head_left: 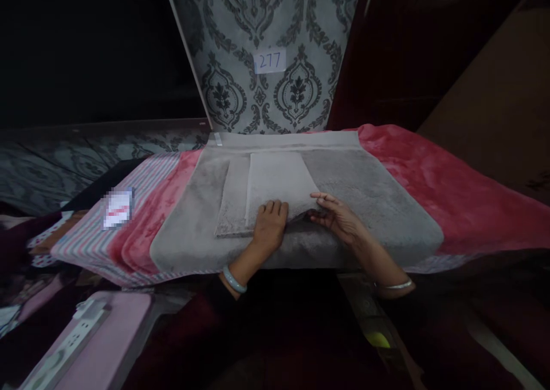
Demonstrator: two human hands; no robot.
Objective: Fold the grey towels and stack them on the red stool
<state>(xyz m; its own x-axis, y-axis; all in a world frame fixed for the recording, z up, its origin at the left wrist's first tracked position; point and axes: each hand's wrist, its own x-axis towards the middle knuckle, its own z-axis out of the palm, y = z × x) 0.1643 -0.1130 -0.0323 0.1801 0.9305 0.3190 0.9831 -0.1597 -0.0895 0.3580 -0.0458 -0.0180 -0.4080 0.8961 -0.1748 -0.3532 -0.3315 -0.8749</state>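
A grey plush cloth (279, 178), folded in layers with a smooth, pale underside facing up, lies on a larger spread of grey plush fabric (365, 178). My left hand (270, 227) rests on the front edge of the folded cloth, fingers lying side by side across its top; the thumb is hidden. At the cloth's right front corner, my right hand (337, 215) pinches the edge between thumb and fingers and holds it slightly raised, with a dark gap beneath. A pale bangle circles my left wrist and a silver one my right.
Red plush blanket (412, 161) and striped fabric (141, 178) lie under the grey fabric. A small white packet, blurred, (118, 209) sits at left. A power strip (69, 338) rests on a pink stool (116, 333). Behind stand a dark screen (94, 52) and patterned wall (266, 103).
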